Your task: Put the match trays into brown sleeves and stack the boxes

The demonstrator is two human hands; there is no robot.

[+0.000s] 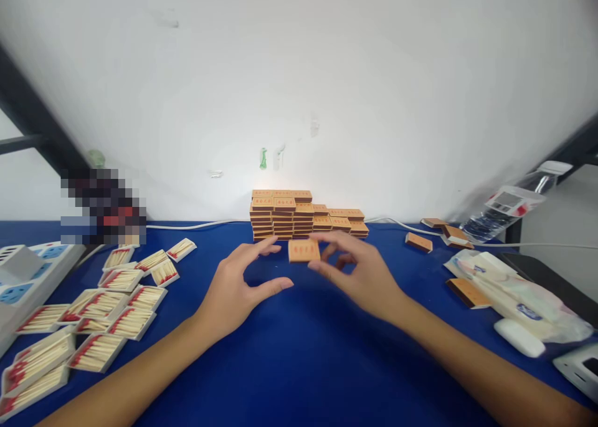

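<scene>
Between thumb and fingers, my right hand [359, 268] grips the right end of an orange matchbox [303, 250], its printed face toward me. My left hand [240, 277] is just left of that box, thumb and fingers apart, with nothing in it. Behind both hands, stacked matchboxes [283, 218] stand against the wall, taller on the left and lower on the right. On the left of the table lie several open white matchbox trays [103, 305] filled with red-tipped matches.
A white power strip [37, 277] lies at the far left. To the right are loose matchboxes [419, 242], a tissue pack [518, 293], a white rounded case [519, 337] and a leaning plastic bottle [511, 206]. A white cable [200, 226] runs along the wall.
</scene>
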